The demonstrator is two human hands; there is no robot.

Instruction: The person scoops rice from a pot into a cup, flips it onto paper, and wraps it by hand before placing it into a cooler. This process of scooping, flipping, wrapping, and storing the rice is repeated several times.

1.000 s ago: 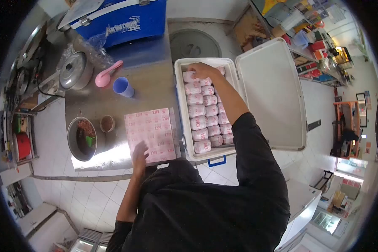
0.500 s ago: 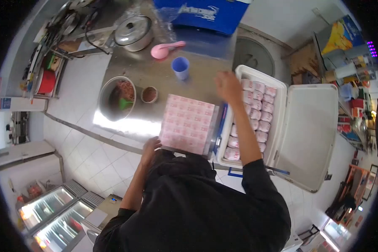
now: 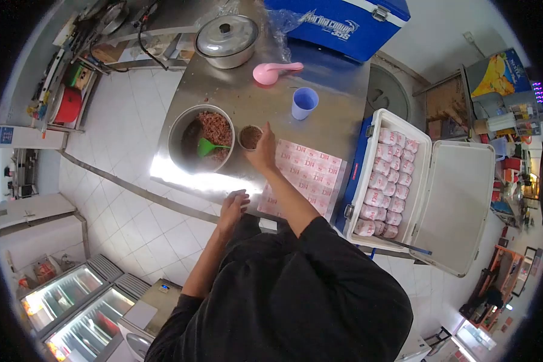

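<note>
My right hand [image 3: 262, 152] grips the side of a small round cup [image 3: 242, 137] filled with something brown and crumbly. Left of it stands a deep metal pot [image 3: 176, 142] holding reddish-brown rice [image 3: 214, 127] and a green scoop [image 3: 207, 146]. Under my right forearm lies a stack of pink printed wrapping paper [image 3: 311, 175], partly covered by the arm. My left hand [image 3: 234, 208] hovers at the table's near edge with fingers apart, holding nothing.
A blue cup [image 3: 304, 104], a pink ladle [image 3: 268, 73] and a lidded pot [image 3: 226, 41] stand farther back on the metal table [image 3: 247, 96]. On the right, an open cooler [image 3: 417, 211] holds several wrapped packs [image 3: 392, 175]. A closed blue cooler [image 3: 338, 24] is behind.
My right hand has moved left from beside the open cooler to the small cup and taken hold of it. My left hand stays near the table edge. The view has shifted.
</note>
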